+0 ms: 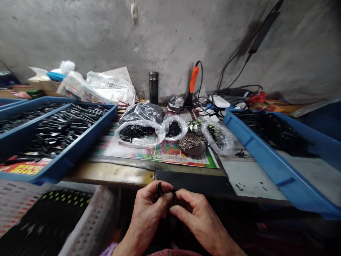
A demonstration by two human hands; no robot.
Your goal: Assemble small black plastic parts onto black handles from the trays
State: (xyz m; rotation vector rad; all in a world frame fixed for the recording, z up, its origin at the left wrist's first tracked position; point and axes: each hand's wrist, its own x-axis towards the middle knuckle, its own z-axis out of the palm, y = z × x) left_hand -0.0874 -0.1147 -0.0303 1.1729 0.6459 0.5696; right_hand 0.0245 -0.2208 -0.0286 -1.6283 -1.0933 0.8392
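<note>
Close together in front of the bench edge, my two hands work on a small black plastic part (159,189). My left hand (146,209) is closed on it, the part's tip poking up between finger and thumb. Thumb and finger of my right hand (197,211) pinch at the part's other side, where dark material blends with the background; its exact shape is hidden. Beyond the hands sit a dish of small metal screws or pins (188,143), an open plastic bag of black pieces (137,132), a smaller such bag (174,128) and a bag of black-and-yellow pieces (217,137).
A blue tray (87,149) with long black parts stands left, another blue tray (266,161) right. Below left is a white basket (99,202) of black parts with yellow-green dots. Near the wall stand an orange-handled tool (194,80), cables and a black flask (153,88).
</note>
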